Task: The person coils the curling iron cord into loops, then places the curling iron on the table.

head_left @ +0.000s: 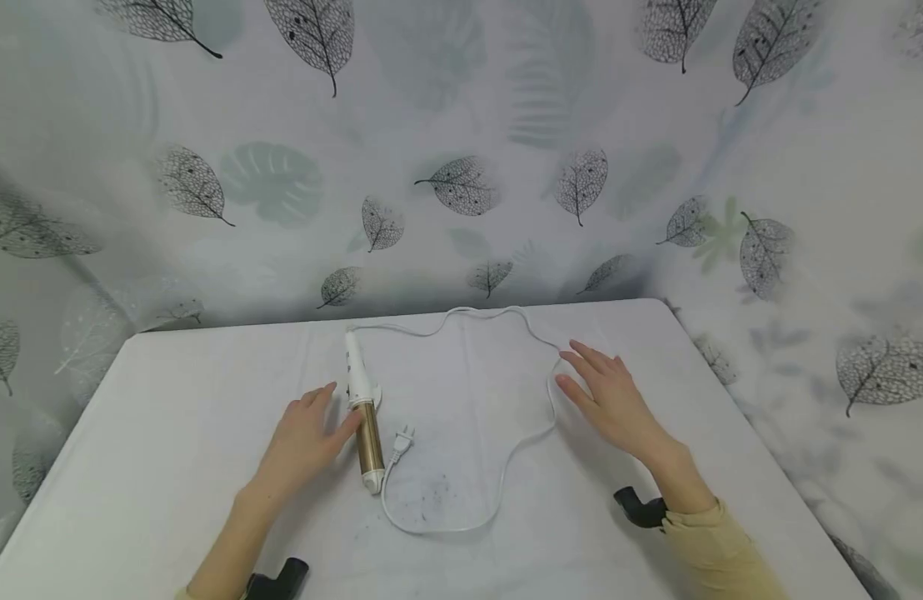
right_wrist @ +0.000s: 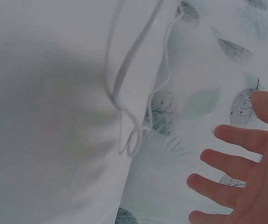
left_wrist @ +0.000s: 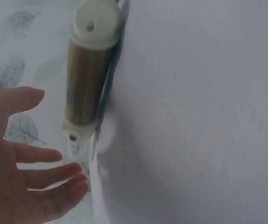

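A curling iron (head_left: 369, 442) with a white handle and gold barrel lies lengthwise on the white table, its handle toward the far edge. Just left of it is my left hand (head_left: 304, 437), thumb beside the barrel and fingers relaxed. In the left wrist view the fingers (left_wrist: 47, 175) are spread apart, off the curling iron (left_wrist: 85, 79). The white cord (head_left: 499, 492) loops from the handle along the back, then round to the front. Over its right side hovers my right hand (head_left: 615, 404), fingers loosely extended. That hand (right_wrist: 246, 172) holds nothing beside the cord (right_wrist: 136, 126).
The two-pin plug (head_left: 403, 442) rests right of the barrel. Dark smudges (head_left: 435, 492) mark the cloth inside the cord loop. A leaf-print curtain (head_left: 461, 250) hangs behind the white table (head_left: 184, 433) and at its sides. Black mounts (head_left: 641, 507) sit at both wrists.
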A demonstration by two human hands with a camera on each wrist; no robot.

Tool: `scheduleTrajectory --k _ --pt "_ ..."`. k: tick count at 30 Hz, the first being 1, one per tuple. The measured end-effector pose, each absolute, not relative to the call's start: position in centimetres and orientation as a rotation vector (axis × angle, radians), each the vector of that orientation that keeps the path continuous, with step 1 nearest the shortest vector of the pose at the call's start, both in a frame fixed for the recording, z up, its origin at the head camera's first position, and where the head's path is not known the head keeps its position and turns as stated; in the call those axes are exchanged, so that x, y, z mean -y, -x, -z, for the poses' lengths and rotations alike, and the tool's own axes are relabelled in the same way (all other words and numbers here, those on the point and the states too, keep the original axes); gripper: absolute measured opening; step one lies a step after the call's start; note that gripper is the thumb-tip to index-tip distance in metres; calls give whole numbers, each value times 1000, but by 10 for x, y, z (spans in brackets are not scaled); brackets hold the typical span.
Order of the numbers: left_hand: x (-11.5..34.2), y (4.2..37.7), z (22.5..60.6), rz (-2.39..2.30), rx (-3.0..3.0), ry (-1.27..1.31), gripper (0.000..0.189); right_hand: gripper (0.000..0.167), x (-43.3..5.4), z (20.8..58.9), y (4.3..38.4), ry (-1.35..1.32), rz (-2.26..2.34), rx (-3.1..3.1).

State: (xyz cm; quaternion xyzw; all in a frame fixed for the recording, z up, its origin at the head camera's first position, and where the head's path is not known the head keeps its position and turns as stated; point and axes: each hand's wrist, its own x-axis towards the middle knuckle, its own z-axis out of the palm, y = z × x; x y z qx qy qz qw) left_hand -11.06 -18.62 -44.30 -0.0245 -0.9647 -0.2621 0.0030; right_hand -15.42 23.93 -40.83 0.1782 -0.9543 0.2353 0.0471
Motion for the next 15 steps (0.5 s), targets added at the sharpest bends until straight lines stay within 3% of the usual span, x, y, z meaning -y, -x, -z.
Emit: scheduleTrajectory --k 9,15 --pt "157 113 459 1080 3020 -112 49 48 -200 397 155 -645 -725 2900" --pt "149 114 465 1076 3000 -147 63 46 -186 389 143 -721 -666 2926"
